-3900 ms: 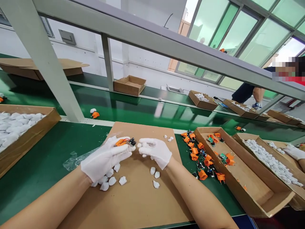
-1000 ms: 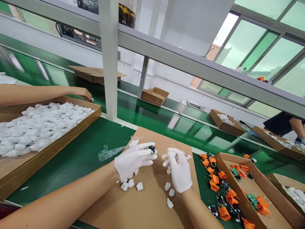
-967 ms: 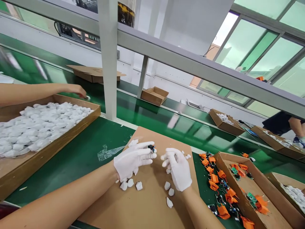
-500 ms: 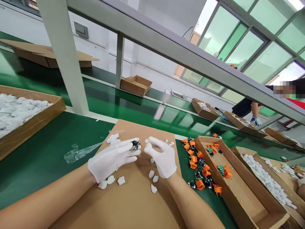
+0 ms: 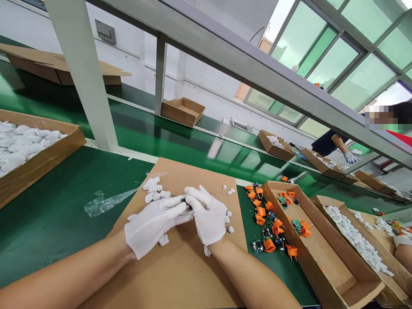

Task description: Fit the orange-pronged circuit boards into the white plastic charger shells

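Observation:
Both my hands wear white gloves and meet over a brown cardboard sheet. My left hand is closed round a small dark part that shows only as a sliver at its fingertips. My right hand is pressed against those fingertips, fingers curled over the same part. Small white plastic shells lie on the cardboard behind my left hand, and a few more white shells sit beside my right hand.
Orange-and-green circuit parts lie on the green belt and in an open cardboard tray to the right. Trays of white shells stand at far left and far right. A grey frame post rises ahead; another person's gloved hand works beyond.
My two hands have closed together, the right hand now covering the part at my left fingertips. The camera view swung back right after looking left.

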Motion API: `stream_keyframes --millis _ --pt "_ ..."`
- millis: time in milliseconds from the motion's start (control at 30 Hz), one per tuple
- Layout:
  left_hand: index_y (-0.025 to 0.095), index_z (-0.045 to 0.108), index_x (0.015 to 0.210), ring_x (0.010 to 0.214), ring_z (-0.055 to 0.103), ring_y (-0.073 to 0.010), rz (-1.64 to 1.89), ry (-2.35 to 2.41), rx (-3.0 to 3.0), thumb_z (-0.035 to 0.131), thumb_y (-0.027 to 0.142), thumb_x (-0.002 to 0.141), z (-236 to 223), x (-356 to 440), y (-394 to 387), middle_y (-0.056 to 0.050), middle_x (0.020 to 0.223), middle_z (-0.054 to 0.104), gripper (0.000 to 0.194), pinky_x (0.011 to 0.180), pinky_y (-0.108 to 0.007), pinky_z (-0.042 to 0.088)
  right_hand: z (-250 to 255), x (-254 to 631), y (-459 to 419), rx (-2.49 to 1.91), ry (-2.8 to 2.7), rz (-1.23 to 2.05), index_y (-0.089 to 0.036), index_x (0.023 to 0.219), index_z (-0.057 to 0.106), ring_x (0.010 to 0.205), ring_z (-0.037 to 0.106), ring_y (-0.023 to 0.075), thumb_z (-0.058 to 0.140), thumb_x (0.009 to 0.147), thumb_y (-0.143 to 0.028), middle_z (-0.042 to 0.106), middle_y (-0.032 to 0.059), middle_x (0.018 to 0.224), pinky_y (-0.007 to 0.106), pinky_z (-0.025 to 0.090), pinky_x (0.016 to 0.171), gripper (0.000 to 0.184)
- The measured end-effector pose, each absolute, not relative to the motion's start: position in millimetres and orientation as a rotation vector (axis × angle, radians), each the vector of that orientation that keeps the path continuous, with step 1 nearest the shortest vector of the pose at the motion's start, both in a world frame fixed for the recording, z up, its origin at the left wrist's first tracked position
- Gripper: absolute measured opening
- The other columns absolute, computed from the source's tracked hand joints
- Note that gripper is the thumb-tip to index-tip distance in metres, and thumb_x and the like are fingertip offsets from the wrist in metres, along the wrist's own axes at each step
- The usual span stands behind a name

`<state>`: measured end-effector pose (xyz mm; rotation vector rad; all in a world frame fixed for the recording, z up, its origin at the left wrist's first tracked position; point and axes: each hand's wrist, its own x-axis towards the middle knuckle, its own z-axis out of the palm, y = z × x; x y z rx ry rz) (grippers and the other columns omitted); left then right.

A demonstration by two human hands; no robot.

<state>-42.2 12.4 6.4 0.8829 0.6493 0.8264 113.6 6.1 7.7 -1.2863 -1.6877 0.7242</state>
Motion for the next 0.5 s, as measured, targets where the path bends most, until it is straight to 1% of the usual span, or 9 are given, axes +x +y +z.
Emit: stream_keyframes --millis 67,133,200,233,300,400,500 --pt "0.025 0.071 0.084 0.123 0.059 -0.0318 0.848 0.661 0.88 0.072 0.039 0.085 5 -43 12 -0.009 0.101 0.069 0.015 0.097 -0.039 0.055 7 113 5 -1.267 -1.73 0.693 -0.023 0.126 0.063 0.115 0.062 0.023 0.058 0.1 -0.038 0.06 0.0095 0.135 0.045 0.054 0.099 0.03" --pt "0.024 0.072 0.098 0.129 0.056 -0.0321 0.857 0.641 0.864 0.07 0.041 0.087 2 -46 13 -0.01 0.111 0.07 0.02 0.098 -0.04 0.055 7 114 3 -1.245 -1.772 0.67 -0.022 0.127 0.062 0.117 0.061 0.0239 0.058 0.1 -0.038 0.059 0.0098 0.137 0.047 0.053 0.1 0.032" --pt "0.024 0.071 0.11 0.131 0.055 -0.0304 0.858 0.588 0.839 0.069 0.041 0.09 -2 -49 14 -0.01 0.123 0.067 0.027 0.099 -0.038 0.055 7 116 1 -1.225 -1.815 0.659 -0.022 0.129 0.061 0.118 0.061 0.0248 0.06 0.099 -0.038 0.058 0.0102 0.138 0.048 0.053 0.101 0.034" --pt "0.024 0.071 0.113 0.131 0.055 -0.0289 0.861 0.562 0.825 0.068 0.041 0.091 -3 -51 15 -0.009 0.126 0.066 0.027 0.098 -0.036 0.055 6 117 -1 -1.216 -1.836 0.659 -0.022 0.13 0.06 0.119 0.061 0.025 0.06 0.099 -0.038 0.058 0.0104 0.138 0.049 0.052 0.101 0.035" --pt "0.026 0.072 0.111 0.128 0.057 -0.0256 0.863 0.535 0.805 0.067 0.04 0.093 -6 -53 16 -0.008 0.126 0.067 0.024 0.095 -0.031 0.057 6 118 -2 -1.203 -1.869 0.665 -0.022 0.13 0.06 0.118 0.061 0.0249 0.061 0.099 -0.038 0.058 0.0103 0.138 0.048 0.053 0.101 0.035" --pt "0.027 0.074 0.105 0.126 0.058 -0.0228 0.883 0.533 0.798 0.065 0.041 0.094 -8 -54 18 -0.005 0.119 0.07 0.019 0.092 -0.027 0.057 7 116 -3 -1.19 -1.901 0.686 -0.022 0.129 0.061 0.117 0.061 0.0243 0.061 0.099 -0.038 0.059 0.0101 0.137 0.047 0.054 0.099 0.034" --pt "0.029 0.074 0.112 0.132 0.054 -0.0225 0.893 0.548 0.793 0.064 0.041 0.095 -8 -54 19 -0.005 0.126 0.068 0.023 0.098 -0.027 0.055 10 114 -2 -1.187 -1.899 0.708 -0.022 0.128 0.061 0.116 0.062 0.0238 0.06 0.099 -0.038 0.059 0.01 0.136 0.046 0.054 0.098 0.033"
